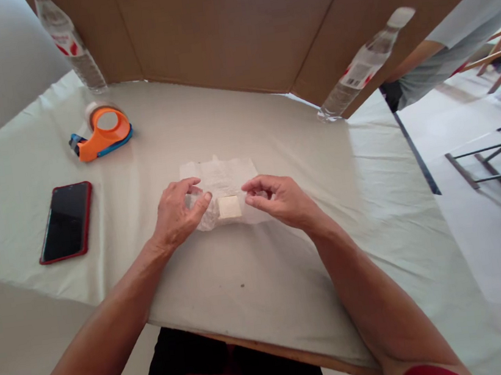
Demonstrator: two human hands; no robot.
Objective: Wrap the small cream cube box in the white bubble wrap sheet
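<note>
A small cream-coloured, squarish block (230,207) lies on a sheet of clear bubble wrap (225,172) on the cloth-covered table. My left hand (183,210) is at the left side of the wrap, thumb and forefinger spread, with a crumpled part of the wrap just beneath the fingers. On the other side, my right hand (279,197) hovers at the block's right, its fingers curled and a gap showing between thumb and forefinger. Neither hand touches the block. Whether the fingertips brush the wrap is hard to make out.
An orange tape dispenser (107,132) and a red-edged phone (67,222) lie to the left. Two water bottles, one at far left (75,50) and one at right (359,71), stand by a cardboard partition (220,25). Another person's arm (416,60) shows beyond it.
</note>
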